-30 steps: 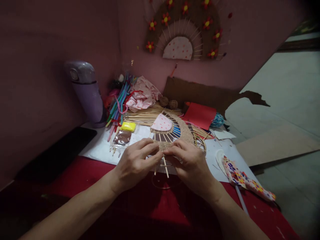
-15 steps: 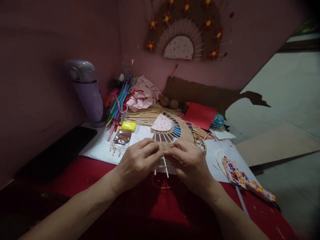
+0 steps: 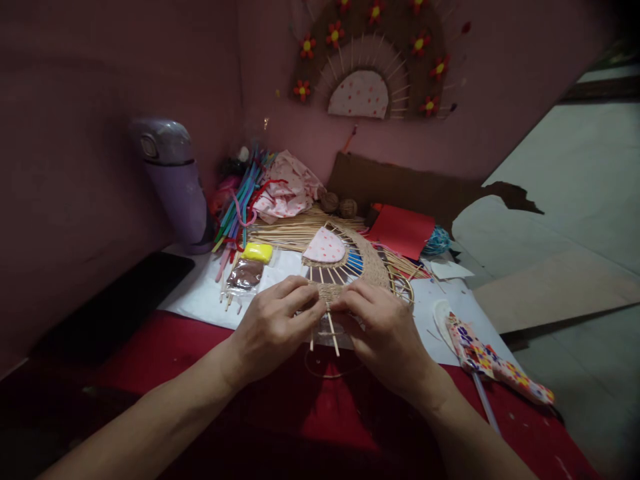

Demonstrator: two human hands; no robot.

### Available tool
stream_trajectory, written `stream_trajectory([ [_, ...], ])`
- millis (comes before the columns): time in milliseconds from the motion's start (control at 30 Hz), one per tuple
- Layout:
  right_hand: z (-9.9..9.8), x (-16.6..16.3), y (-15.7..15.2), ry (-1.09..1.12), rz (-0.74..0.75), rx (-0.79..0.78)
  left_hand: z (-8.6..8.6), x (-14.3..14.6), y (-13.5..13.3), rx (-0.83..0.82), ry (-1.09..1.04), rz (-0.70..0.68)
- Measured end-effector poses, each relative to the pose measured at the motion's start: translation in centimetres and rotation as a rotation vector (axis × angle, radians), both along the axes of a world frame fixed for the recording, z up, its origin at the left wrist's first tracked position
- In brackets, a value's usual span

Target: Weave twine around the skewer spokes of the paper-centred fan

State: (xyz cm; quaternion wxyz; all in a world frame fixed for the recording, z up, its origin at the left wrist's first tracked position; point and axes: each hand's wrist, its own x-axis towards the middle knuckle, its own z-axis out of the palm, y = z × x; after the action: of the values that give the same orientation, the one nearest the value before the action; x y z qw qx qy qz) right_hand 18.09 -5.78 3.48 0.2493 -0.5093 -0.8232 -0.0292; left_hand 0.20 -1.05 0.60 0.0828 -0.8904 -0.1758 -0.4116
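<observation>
Between my hands lies a half-round piece of twine weaving on thin wooden sticks, with a pink dotted fabric half-circle at its centre. My left hand pinches the woven edge from the left, fingers curled. Just across from it, my right hand grips the same edge, thumb and fingertips pressed together near a stick that juts toward me. A loop of twine hangs below the sticks. The fingertips partly hide the weaving beneath them.
A purple bottle stands at the left beside a black flat object. Bagged yellow clay and brown clay, loose sticks, red paper and twine balls lie behind. A flowered fabric object rests at right.
My right fingertips have shifted slightly right, away from the left ones. A strand of twine now shows across the projecting sticks. The left hand has barely moved.
</observation>
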Motion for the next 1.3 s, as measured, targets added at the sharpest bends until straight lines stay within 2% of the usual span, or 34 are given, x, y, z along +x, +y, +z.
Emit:
stream_trajectory([
  [267,0.07,0.03,0.08,-0.016,0.034,0.067,0.01,-0.08,0.08,0.017,-0.022,-0.008],
  [500,0.38,0.73,-0.1,0.173,0.046,-0.083,-0.02,-0.03,-0.01,0.01,-0.023,0.002],
  [633,0.39,0.54,-0.18,0.123,0.033,-0.133,-0.07,0.04,-0.13,-0.003,-0.013,0.007],
  [1167,0.44,0.35,-0.27,0.114,0.006,-0.117,-0.02,0.14,-0.25,-0.019,0.001,0.012],
  [1300,0.74,0.04,-0.34,0.03,-0.028,-0.113,-0.04,0.14,-0.25,-0.029,-0.001,0.011],
])
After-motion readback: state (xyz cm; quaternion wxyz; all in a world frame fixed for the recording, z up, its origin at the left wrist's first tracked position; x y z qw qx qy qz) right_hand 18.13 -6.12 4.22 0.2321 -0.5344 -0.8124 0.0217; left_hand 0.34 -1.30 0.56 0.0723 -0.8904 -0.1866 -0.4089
